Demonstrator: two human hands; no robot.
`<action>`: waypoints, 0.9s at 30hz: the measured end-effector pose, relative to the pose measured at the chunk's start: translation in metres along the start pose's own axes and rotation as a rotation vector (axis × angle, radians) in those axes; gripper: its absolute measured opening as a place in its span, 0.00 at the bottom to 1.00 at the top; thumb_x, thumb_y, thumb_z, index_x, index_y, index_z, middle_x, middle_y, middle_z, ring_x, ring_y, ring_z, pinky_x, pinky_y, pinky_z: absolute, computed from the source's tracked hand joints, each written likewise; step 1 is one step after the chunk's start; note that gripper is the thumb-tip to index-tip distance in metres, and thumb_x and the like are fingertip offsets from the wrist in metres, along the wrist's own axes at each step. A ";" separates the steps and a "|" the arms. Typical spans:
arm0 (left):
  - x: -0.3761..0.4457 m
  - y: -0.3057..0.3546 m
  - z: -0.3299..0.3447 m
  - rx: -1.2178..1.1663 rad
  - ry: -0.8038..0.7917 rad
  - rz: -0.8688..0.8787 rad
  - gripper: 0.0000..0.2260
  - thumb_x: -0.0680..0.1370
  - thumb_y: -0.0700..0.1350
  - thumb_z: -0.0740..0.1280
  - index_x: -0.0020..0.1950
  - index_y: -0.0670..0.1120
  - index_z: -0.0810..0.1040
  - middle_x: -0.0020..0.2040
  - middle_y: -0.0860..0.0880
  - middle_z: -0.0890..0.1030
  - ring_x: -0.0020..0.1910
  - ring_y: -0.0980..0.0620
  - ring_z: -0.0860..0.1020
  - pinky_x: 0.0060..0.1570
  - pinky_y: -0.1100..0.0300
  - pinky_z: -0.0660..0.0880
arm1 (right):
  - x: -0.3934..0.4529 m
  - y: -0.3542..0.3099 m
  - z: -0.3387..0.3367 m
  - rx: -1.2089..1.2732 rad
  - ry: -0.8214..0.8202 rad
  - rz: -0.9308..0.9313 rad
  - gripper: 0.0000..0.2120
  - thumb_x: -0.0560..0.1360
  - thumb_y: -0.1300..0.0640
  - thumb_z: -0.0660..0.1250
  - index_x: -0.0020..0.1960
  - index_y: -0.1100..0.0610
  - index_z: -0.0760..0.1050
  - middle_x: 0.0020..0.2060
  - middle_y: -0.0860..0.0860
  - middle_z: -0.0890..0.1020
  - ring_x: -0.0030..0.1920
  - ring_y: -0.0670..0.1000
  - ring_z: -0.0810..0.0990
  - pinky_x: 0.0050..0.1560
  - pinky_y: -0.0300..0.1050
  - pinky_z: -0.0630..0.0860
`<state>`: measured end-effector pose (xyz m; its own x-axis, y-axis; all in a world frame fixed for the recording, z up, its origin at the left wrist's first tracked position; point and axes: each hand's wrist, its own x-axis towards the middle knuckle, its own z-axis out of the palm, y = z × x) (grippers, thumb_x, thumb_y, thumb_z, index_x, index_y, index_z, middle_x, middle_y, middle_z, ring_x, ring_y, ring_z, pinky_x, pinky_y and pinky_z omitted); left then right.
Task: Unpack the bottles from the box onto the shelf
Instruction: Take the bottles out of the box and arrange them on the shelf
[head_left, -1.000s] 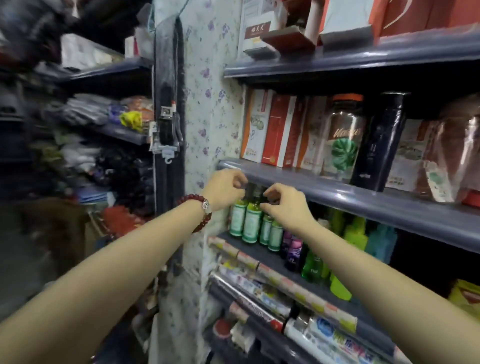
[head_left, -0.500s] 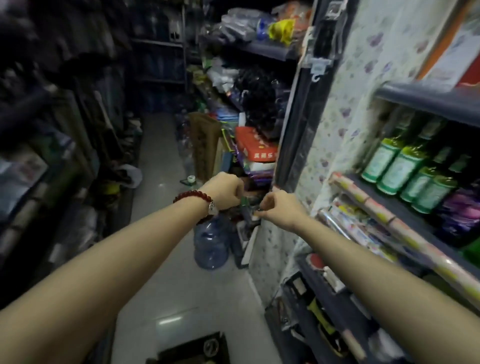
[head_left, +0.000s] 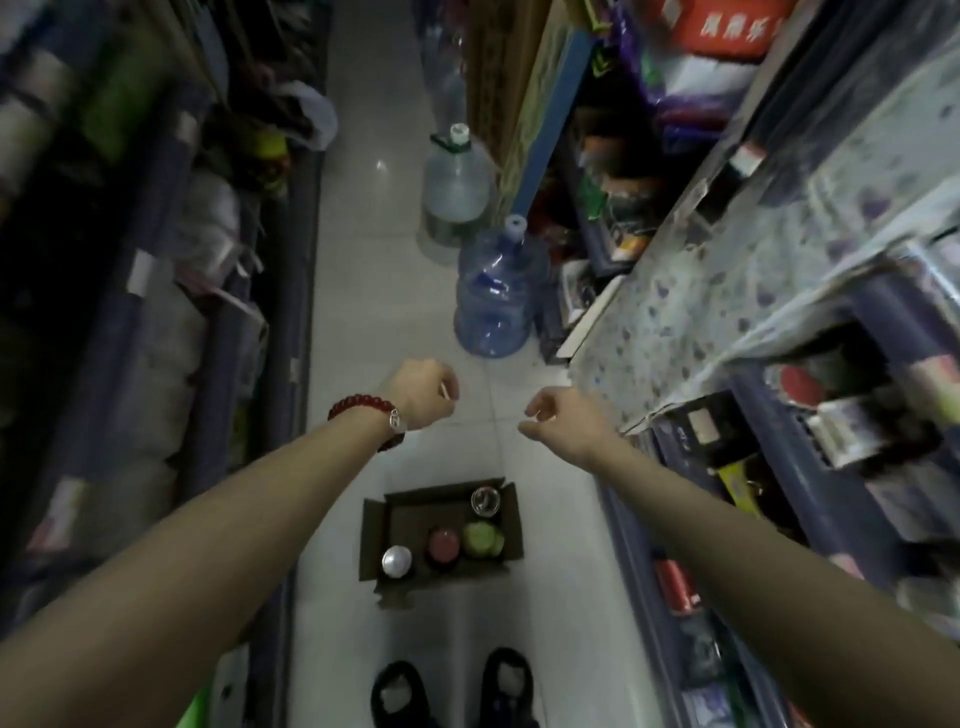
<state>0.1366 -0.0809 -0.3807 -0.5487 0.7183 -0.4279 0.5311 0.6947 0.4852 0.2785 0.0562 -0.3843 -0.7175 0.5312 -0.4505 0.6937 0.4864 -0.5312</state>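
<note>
1. Down swings the view since a second ago: both hands have come away from the green-labelled bottles on the shelf and now hang over the aisle floor, and the box is in sight below them.
2. On the left, the left hand (head_left: 423, 392), red bead bracelet (head_left: 363, 408) at the wrist, is curled into a loose fist. It seems to hold nothing, though a thin pale sliver shows by the fingers and I cannot tell what that is.
3. Centre now: the open brown cardboard box (head_left: 375, 540) sits on the pale tiled floor (head_left: 374, 291), just ahead of the person's dark shoes (head_left: 506, 686).
4. Four bottles stand upright inside, tops facing up at us: a silver-capped bottle (head_left: 397, 561), a red-capped bottle (head_left: 444, 544), a green-capped bottle (head_left: 482, 538) and a clear-topped bottle (head_left: 487, 500).
5. Right side: the right hand (head_left: 563, 415) has its fingers loosely curled, empty as far as I can see.
6. The key relation: the box lies straight below and between both hands, so my guess is a downward reach. Neither hand is clearly nearer.
7. Far right, the blue metal shelving (head_left: 810, 499) waits, well above the box.
</note>
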 end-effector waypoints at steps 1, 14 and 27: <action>0.006 -0.015 0.020 -0.020 -0.014 -0.021 0.09 0.76 0.42 0.66 0.55 0.44 0.80 0.54 0.45 0.82 0.53 0.48 0.79 0.46 0.63 0.69 | 0.009 0.013 0.018 0.000 -0.016 0.001 0.13 0.71 0.54 0.72 0.52 0.58 0.79 0.44 0.52 0.79 0.47 0.51 0.77 0.45 0.38 0.68; 0.050 -0.216 0.259 -0.295 0.038 -0.275 0.09 0.76 0.45 0.66 0.54 0.47 0.79 0.51 0.50 0.80 0.48 0.54 0.75 0.39 0.72 0.66 | 0.099 0.144 0.273 0.411 -0.107 0.170 0.17 0.74 0.53 0.69 0.61 0.55 0.74 0.53 0.48 0.78 0.48 0.45 0.77 0.40 0.30 0.69; 0.051 -0.290 0.431 -0.637 0.212 -0.365 0.19 0.75 0.49 0.68 0.66 0.50 0.71 0.59 0.56 0.72 0.51 0.64 0.71 0.41 0.78 0.67 | 0.115 0.231 0.444 0.514 -0.062 0.152 0.29 0.71 0.53 0.72 0.69 0.48 0.66 0.61 0.43 0.71 0.61 0.43 0.70 0.58 0.37 0.70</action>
<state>0.2329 -0.2289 -0.8718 -0.7641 0.3801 -0.5212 -0.1473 0.6838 0.7146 0.3285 -0.0786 -0.8778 -0.6243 0.5201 -0.5829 0.6809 -0.0034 -0.7324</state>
